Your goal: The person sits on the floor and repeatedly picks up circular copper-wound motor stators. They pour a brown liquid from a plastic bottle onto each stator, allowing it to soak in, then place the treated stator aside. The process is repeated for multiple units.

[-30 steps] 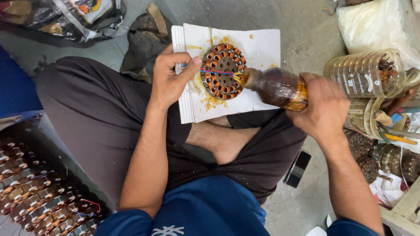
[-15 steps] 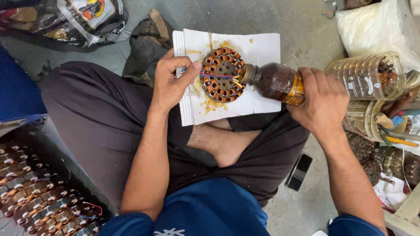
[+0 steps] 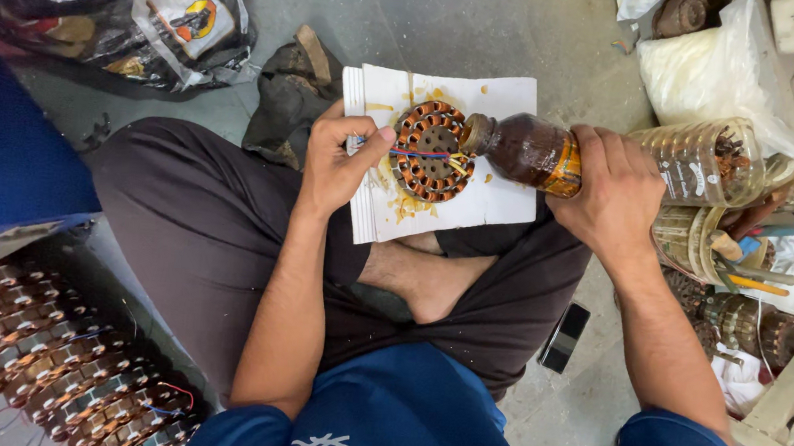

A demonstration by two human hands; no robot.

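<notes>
On the lap, white paper: under copper-wound stator.
Left hand: pinching stator's left edge.
Right hand: gripping brown bottle, lying sideways, mouth touching stator's right rim.

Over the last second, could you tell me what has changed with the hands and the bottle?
Very little: the right hand keeps the brown bottle tipped, mouth at the copper-wound stator. The left hand still steadies its edge on the stained paper. Nothing taken or released.

A round copper-wound stator lies flat on stained white paper, the tilted brown bottle mouth at its rim.
</notes>
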